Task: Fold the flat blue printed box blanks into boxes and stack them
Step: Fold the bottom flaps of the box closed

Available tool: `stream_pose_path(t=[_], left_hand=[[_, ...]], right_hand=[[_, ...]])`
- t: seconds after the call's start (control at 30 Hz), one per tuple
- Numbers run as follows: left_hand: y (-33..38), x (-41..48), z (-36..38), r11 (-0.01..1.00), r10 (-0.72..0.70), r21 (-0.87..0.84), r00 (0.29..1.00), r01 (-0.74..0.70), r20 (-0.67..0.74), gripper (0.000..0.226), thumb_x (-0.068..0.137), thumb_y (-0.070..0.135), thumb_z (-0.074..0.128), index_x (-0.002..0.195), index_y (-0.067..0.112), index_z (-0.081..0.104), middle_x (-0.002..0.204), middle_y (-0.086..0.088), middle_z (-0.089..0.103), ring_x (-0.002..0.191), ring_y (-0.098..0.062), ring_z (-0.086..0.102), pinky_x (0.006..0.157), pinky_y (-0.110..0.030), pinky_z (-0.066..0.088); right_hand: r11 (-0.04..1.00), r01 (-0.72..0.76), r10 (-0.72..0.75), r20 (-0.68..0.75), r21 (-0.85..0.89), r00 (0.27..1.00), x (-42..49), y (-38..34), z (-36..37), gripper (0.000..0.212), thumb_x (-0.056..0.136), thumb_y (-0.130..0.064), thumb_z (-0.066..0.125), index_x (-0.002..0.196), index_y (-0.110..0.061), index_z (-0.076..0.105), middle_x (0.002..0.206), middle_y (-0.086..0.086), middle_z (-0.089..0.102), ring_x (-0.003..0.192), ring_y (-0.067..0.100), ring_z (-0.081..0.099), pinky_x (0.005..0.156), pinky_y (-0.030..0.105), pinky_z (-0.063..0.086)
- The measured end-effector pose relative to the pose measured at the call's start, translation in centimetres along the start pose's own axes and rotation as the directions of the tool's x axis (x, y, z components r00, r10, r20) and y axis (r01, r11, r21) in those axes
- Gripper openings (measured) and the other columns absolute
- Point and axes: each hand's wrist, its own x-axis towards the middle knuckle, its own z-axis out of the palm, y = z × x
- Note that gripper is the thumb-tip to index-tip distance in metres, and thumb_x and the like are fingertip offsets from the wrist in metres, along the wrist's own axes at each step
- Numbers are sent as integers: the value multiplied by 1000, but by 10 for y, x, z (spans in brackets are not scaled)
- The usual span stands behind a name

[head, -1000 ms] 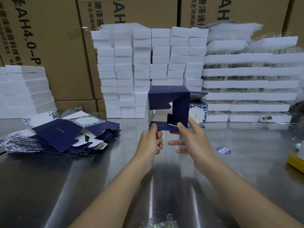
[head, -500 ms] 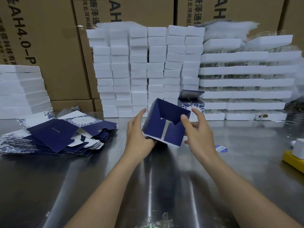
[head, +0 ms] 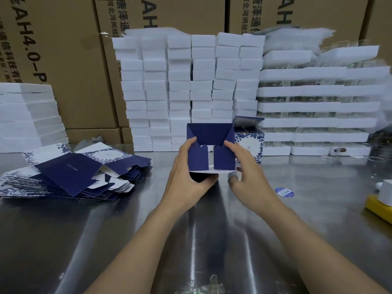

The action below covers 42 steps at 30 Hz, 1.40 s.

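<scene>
Hands at frame centre above shiny steel desk: left hand grip wraps half-folded dark blue cardboard box, right hand grip holds its right flap. Pile of flat blue-printed blanks mid-left; finished blue-white box just behind.

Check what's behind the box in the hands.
Behind the held box, a folded printed box with its lid open shows past the right edge, and white stacks rise further back. The stacks' lowest rows and any more of the printed box are covered.
</scene>
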Motion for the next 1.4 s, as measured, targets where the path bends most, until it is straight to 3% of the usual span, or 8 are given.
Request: stream_pose_path(t=[0.23, 0.47, 0.57, 0.7, 0.87, 1.1, 1.23, 1.4], left_hand=[[1, -2, 0, 998, -57, -25, 998, 58, 19, 73, 83, 58, 73, 148, 55, 39, 147, 16, 56, 133, -7, 56, 110, -49, 50], [1, 3, 7, 984, -104, -158, 989, 86, -108, 39, 98, 40, 68, 134, 50, 54, 135, 13, 65, 121, -9, 64, 106, -45, 55], [3, 5, 11, 934, -185, -335, 970, 124, -156, 40, 100, 21, 69, 129, 46, 58, 134, 8, 64, 123, -22, 67, 102, -57, 57], [6, 4, 15, 922, -187, -375, 960, 99, -208, 44, 98, 16, 66, 131, 42, 54, 136, 2, 60, 125, -28, 65, 105, -60, 54], [13, 0, 17, 956, -106, -290, 963, 31, -248, 45, 101, 9, 65, 128, 42, 49, 135, -2, 61, 122, -26, 64, 106, -57, 52], [25, -3, 20, 942, -54, -333, 962, -40, -269, 63, 94, -3, 71, 133, 31, 35, 143, -5, 54, 127, -17, 63, 98, -32, 57], [22, -1, 17, 952, -251, -246, 922, 180, -294, 44, 90, 23, 83, 122, 29, 54, 120, 5, 67, 113, -6, 66, 90, -27, 57], [22, 3, 11, 711, -591, -368, 793, 599, 148, 28, 95, 40, 68, 76, 20, 66, 67, 2, 62, 70, -13, 69, 68, -33, 42]], right_hand=[[996, -65, 64, -21, -66, 998, -5, -3, 2, 75, 86, -63, 58, 155, -42, 40, 154, -19, 42, 143, -2, 39, 120, 37, 37], [987, -51, 76, -163, 152, 984, -2, -6, 7, 65, 97, -41, 71, 153, -48, 37, 138, -19, 56, 121, 1, 60, 94, 32, 57], [942, -234, 283, -199, 239, 938, -2, -10, 11, 86, 83, -63, 75, 156, -43, 33, 133, -16, 58, 110, -3, 63, 88, 24, 54], [759, -585, 596, 58, 287, 801, -1, -16, 15, 102, 56, -94, 65, 126, -20, 64, 108, 1, 75, 94, 17, 75, 84, 44, 63], [604, -639, 616, 230, 476, 753, 0, -21, 24, 64, 85, -72, 69, 82, -9, 73, 65, 6, 70, 60, 19, 72, 48, 24, 48], [551, -510, 634, 67, 660, 771, 0, -32, 24, 37, 103, -32, 63, 76, -7, 62, 50, -1, 50, 47, 15, 50, 48, 25, 33], [582, -486, 646, -6, 652, 764, 1, -31, 22, 34, 105, -29, 60, 79, -7, 60, 47, -3, 48, 42, 11, 48, 43, 21, 33], [627, -475, 638, -56, 617, 768, 3, -28, 22, 36, 104, -35, 61, 78, -10, 62, 49, -4, 50, 42, 11, 48, 50, 27, 35]])
